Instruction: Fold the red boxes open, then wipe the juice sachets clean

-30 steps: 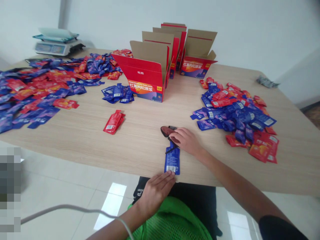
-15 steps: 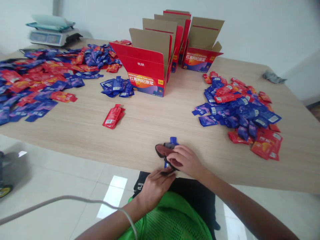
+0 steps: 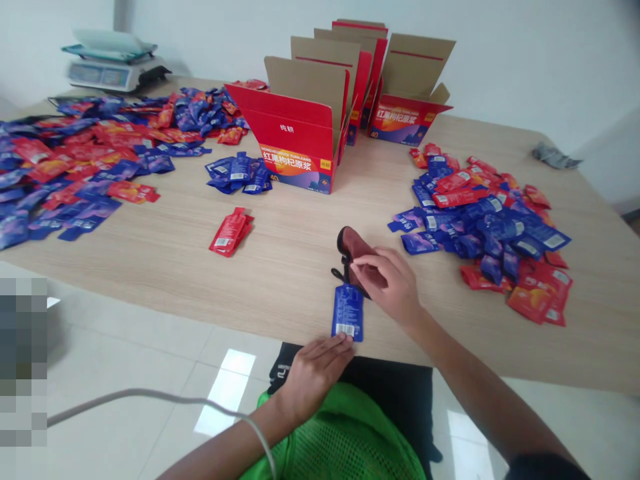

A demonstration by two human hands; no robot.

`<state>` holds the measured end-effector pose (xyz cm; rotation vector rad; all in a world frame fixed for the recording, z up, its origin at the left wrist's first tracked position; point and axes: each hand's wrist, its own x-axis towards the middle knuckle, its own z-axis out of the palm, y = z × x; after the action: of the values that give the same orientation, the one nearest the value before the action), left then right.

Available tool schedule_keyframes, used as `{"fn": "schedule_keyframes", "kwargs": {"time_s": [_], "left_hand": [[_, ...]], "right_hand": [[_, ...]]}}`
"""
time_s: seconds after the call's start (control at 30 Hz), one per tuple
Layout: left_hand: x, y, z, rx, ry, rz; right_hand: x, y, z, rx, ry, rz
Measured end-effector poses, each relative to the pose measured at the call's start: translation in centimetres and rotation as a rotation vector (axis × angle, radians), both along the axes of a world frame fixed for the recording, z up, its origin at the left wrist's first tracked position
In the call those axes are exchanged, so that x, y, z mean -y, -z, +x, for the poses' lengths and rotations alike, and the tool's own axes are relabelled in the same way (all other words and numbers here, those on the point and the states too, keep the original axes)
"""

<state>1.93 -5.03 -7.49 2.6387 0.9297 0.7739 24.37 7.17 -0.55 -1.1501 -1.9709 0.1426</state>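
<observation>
A blue sachet (image 3: 347, 313) lies flat near the table's front edge, its barcode end toward me. My left hand (image 3: 315, 370) rests at that end, fingers together and fingertips pressing the sachet's edge. My right hand (image 3: 393, 280) grips a small dark red pouch (image 3: 353, 245) with a black drawstring, holding it just beyond the sachet's far end. The pouch's mouth faces up and left.
A wooden table (image 3: 300, 253) carries a heap of red and blue sachets (image 3: 493, 227) at right, a larger heap (image 3: 75, 167) at left, a small blue pile (image 3: 240, 175), a red stack (image 3: 230, 231), open red cartons (image 3: 300, 137) and a scale (image 3: 113, 63).
The pouch was lifted off the sachet and moved away from me, uncovering the blue sachet. My left hand slid back to the sachet's near end.
</observation>
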Motion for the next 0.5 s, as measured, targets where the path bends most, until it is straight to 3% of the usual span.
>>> {"fn": "schedule_keyframes", "kwargs": {"time_s": [0.1,0.17,0.23,0.33,0.5], "left_hand": [[0.1,0.4,0.2,0.028,-0.038,0.008],[0.2,0.5,0.3,0.049,-0.060,-0.002],[0.2,0.5,0.3,0.048,-0.049,-0.025],[0.0,0.1,0.2,0.027,-0.022,-0.022],[0.0,-0.1,0.0,-0.004,-0.005,0.010]], "right_hand": [[4.6,0.0,-1.1,0.006,-0.191,-0.104],[6.9,1.3,-1.7,0.078,-0.316,-0.161],[7.6,3.0,-1.9,0.119,-0.344,-0.184],[6.3,4.6,-1.6,0.153,-0.310,-0.165],[1.9,5.0,-1.3,0.219,-0.264,-0.099]]}}
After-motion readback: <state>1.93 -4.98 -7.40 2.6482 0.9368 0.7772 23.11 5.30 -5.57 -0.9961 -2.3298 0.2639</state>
